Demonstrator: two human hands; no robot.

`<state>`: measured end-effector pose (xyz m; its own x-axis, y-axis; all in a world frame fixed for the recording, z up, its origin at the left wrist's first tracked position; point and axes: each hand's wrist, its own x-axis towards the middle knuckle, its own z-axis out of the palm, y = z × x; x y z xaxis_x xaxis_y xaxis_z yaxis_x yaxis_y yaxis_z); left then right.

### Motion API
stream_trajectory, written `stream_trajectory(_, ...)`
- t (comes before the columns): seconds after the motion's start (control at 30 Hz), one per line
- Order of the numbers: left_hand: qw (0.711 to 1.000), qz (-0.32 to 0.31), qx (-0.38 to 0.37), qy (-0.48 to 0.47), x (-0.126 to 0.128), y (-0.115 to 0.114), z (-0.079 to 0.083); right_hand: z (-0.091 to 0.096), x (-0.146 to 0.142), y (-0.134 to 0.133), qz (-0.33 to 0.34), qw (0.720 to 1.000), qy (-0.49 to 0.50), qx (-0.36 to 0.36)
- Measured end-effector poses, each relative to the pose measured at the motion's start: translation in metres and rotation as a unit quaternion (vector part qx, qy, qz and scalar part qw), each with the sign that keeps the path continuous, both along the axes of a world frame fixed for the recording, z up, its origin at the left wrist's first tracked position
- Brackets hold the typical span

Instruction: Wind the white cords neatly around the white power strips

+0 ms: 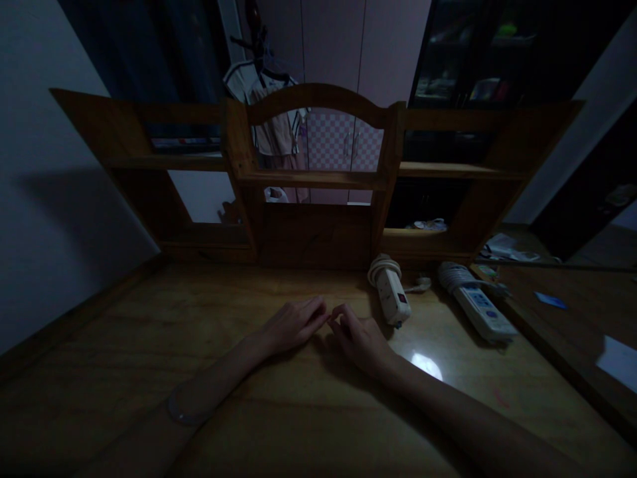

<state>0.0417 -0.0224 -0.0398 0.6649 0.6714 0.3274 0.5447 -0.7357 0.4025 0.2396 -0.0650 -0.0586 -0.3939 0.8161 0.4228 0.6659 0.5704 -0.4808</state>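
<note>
My left hand (297,324) and my right hand (362,338) meet over the middle of the wooden desk (239,411), fingertips almost touching. Both are closed in a pinch, thumb against fingers. A tiny reddish bit seems to show between the fingertips, too small and dark to name. To the right of my right hand, and apart from it, lies a white power strip (393,299) with its cord coiled at the far end. A clear band (182,411) circles my left forearm.
A second power strip (480,312) with a coiled cord lies further right. A wooden shelf unit (318,236) stands along the desk's back. A thin pinkish curved strip (501,397) lies at the right. Beyond are a blue card (550,300) and white paper (620,362).
</note>
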Motion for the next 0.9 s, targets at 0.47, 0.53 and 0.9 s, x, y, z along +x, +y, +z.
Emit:
stream_trajectory(0.47,1.000,0.008,-0.015,-0.006,-0.0009,0.0015,0.0002,0.0018,0.0018,-0.0010,0.012,1.000,0.014,-0.001)
stream_trajectory(0.53,1.000,0.003,-0.015,-0.012,-0.0010,0.0008,0.0003,0.0024,0.0014,-0.0014,0.018,1.000,0.017,0.001)
stream_trajectory(0.9,0.998,-0.045,0.036,-0.015,0.0009,0.0006,-0.0010,0.0016,0.0010,-0.0019,0.018,1.000,-0.015,-0.006)
